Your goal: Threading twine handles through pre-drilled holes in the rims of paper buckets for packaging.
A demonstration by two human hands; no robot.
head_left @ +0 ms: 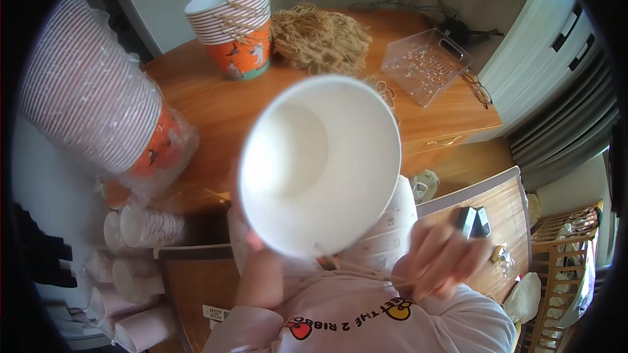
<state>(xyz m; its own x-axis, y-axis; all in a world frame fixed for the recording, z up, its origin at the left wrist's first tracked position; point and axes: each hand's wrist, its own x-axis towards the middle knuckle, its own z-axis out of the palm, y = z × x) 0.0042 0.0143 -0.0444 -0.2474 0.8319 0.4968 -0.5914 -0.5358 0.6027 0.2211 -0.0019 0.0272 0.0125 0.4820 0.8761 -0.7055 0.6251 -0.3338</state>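
A white-lined paper bucket (353,176) is tipped so that its open mouth faces up toward me. My left hand (260,255) grips it from the lower left, most of the fingers hidden behind the wall. A short bit of tan cord (329,262) shows at the bucket's near rim. To the right of the bucket, apart from it, my right hand (443,258) is raised with its fingers curled in. Motion blurs that hand, and a thin strand seems to run toward it; what it pinches is too small to make out.
Nested orange buckets (239,52) with cords stand on the wooden table (219,101). Beside them lie a heap of tan cords (320,36), a clear tray (425,68) of small bits and eyeglasses (481,89). A plastic-wrapped bucket stack (98,91) leans at left; more stacks (154,225) lie below.
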